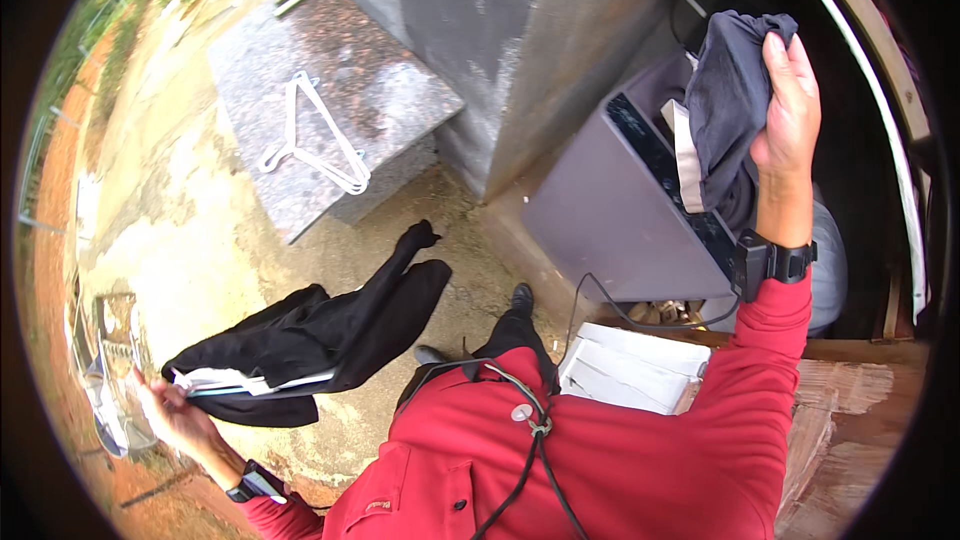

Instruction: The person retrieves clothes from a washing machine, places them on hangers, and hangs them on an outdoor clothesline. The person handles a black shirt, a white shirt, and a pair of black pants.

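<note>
My left hand [176, 420] grips the end of a black long-sleeved garment [322, 337] and a light-coloured clothes hanger [296, 382] partly inside it. The garment stretches out over the concrete floor at the left. At the upper right, my right hand [791, 109] clutches a bunched dark grey garment [727, 90] with a beige band [686, 157] along one edge. This cloth hangs over the top of a grey washing machine [600, 202], beside its dark control panel [645, 131]. The cloth hides much of the machine's top.
White clothes hangers [290, 116] lie on a speckled stone slab [255, 60] at the upper left. A grey wall corner [495, 127] stands between slab and machine. Near my right side are a white, box-like object [637, 367], a loose black cable [622, 315] and a wooden surface [840, 405].
</note>
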Motion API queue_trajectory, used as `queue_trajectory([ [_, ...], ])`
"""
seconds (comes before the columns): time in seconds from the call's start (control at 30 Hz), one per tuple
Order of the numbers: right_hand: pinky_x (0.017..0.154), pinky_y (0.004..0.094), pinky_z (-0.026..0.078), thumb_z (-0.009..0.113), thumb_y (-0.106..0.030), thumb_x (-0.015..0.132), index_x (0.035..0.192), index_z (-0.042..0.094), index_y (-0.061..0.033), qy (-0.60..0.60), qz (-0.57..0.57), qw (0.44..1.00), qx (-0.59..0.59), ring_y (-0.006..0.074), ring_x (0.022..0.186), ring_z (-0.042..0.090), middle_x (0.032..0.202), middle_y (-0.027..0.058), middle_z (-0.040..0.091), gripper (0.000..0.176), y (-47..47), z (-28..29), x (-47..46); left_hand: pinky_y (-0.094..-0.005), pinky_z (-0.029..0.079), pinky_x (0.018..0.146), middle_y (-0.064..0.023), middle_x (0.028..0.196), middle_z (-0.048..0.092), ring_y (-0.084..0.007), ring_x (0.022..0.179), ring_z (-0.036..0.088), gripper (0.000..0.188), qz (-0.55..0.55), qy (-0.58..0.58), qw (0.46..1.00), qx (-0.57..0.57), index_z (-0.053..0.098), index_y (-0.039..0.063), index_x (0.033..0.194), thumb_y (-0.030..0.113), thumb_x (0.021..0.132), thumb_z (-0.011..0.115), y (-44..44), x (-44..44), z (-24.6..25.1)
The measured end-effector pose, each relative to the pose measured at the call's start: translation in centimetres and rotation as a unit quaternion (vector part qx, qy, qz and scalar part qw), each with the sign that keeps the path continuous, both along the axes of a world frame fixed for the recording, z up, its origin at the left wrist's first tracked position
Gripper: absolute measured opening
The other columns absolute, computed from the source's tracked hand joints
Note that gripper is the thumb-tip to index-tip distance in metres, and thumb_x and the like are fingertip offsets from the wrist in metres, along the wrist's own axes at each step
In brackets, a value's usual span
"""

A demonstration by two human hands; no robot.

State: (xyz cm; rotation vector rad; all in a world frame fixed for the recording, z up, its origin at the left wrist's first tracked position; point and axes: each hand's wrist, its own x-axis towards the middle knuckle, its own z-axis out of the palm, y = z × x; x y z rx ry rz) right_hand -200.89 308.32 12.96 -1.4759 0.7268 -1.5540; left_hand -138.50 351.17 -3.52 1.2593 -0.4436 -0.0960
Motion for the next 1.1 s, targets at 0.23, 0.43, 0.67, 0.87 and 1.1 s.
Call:
queue_trajectory([
  [0.23, 0.090, 0.0341, 0.057, 0.055, -0.015, 0.106, 0.128, 0.055, 0.0033, -0.123, 0.324, 0.935, 0.072, 0.0251, 0.105, 0.069, 0.123, 0.0194, 0.066, 0.029, 13.8, -1.6, 27.4, -0.0225, 0.048, 0.068, -0.0160, 0.149, 0.052, -0.0049, 0.067, 0.045, 0.111, -0.213, -0.169, 0.960, 0.060, 0.017, 0.006, 0.164, 0.020, 0.079, 0.087, 1.6, -2.1, 4.4],
  [0.43, 0.089, 0.0249, 0.049, 0.056, -0.014, 0.107, 0.117, 0.056, -0.0029, -0.130, 0.675, 0.697, 0.203, 0.0073, 0.099, 0.059, 0.109, 0.0023, 0.064, 0.015, 22.3, -6.0, 46.2, -0.0263, 0.050, 0.077, -0.0168, 0.158, 0.043, -0.0090, 0.072, 0.052, 0.120, -0.269, -0.157, 0.936, 0.165, 0.006, 0.009, 0.166, 0.014, 0.078, 0.087, 0.0, -1.7, 5.3],
  [0.67, 0.093, 0.0265, 0.046, 0.058, -0.019, 0.106, 0.117, 0.056, -0.0019, -0.100, 0.805, 0.568, 0.138, 0.0062, 0.102, 0.052, 0.108, 0.0003, 0.061, 0.020, 24.9, -3.6, 57.7, -0.0296, 0.054, 0.082, -0.0047, 0.096, 0.071, -0.0149, 0.087, 0.068, 0.028, -0.005, -0.209, 0.957, 0.203, 0.068, -0.003, 0.115, 0.013, 0.093, 0.075, 1.7, 2.7, 7.1],
  [0.87, 0.068, 0.0263, 0.056, 0.059, -0.022, 0.106, 0.119, 0.058, -0.0009, 0.052, 0.767, 0.625, 0.135, 0.0122, 0.083, 0.069, 0.106, 0.0046, 0.068, 0.025, 19.4, -9.0, 59.5, -0.0172, 0.033, 0.050, -0.0014, 0.082, 0.066, -0.0026, 0.053, 0.043, 0.030, 0.060, -0.135, 0.988, -0.051, 0.066, -0.007, 0.117, 0.017, 0.099, 0.070, 7.0, 10.6, 11.9],
  [1.1, 0.063, 0.0291, 0.057, 0.060, -0.018, 0.102, 0.116, 0.061, -0.0040, 0.138, 0.159, 0.879, 0.428, 0.0160, 0.075, 0.069, 0.107, 0.0090, 0.069, 0.020, 17.2, -29.9, 45.8, -0.0341, 0.057, 0.088, -0.0150, 0.106, 0.067, -0.0197, 0.094, 0.068, 0.038, -0.064, -0.148, 0.982, -0.100, 0.058, -0.009, 0.127, 0.021, 0.104, 0.059, 10.2, 23.7, 13.0],
])
